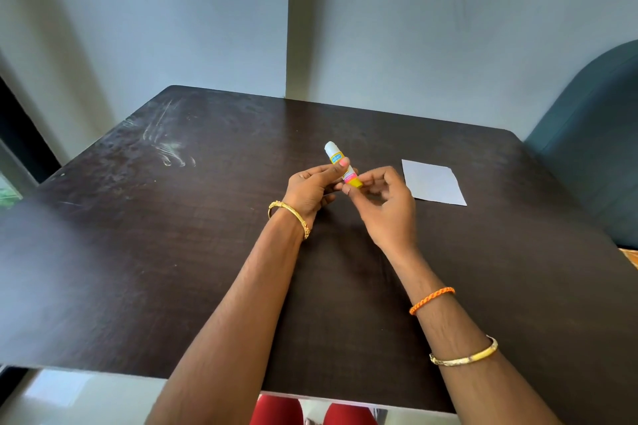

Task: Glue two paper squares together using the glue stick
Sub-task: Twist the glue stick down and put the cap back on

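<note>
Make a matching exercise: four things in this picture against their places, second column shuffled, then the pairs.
1. glue stick
2. paper square
3. orange braided band
4. green chair

A. on the right forearm
B. flat on the table, right of the hands
C. beyond the table's right edge
D. held in both hands, left hand and right hand

Pairs: 1-D, 2-B, 3-A, 4-C

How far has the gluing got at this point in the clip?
Early stage. Done: the glue stick is off the table. In hand: the left hand grips its body while the right hand pinches its yellow lower end; whether the white top is a cap I cannot tell. Left: the paper lies flat to the right, untouched, showing no glue; I can make out only one sheet there. Gluing and pressing remain.
</note>
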